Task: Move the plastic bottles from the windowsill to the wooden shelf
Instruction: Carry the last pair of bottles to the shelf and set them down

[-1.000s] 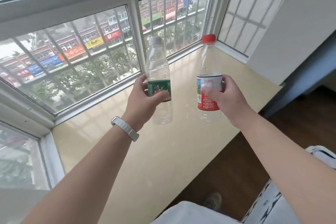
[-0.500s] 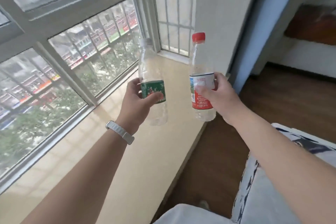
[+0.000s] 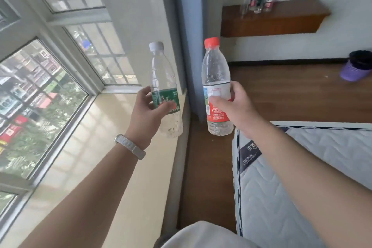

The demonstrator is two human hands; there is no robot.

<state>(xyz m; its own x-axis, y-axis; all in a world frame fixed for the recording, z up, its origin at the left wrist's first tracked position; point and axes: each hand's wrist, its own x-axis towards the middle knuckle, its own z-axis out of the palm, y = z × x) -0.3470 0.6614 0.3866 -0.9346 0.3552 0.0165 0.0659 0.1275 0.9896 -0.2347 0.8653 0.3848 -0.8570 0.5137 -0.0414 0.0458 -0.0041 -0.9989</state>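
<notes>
While we faced the wooden shelf, our left hand gripped the green-labelled bottle and our right hand the red-capped bottle, both upright, well short of the shelf, the right seemingly nearer.

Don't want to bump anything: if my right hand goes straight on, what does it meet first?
Probably the blue-grey wall corner, just past the red-capped bottle your right hand holds; depth is unclear. The wooden shelf lies further right.

Not much worn here, tbh
Pale grey-white wristband just behind the left hand grip, whitish clothing way back from both grips.
</notes>
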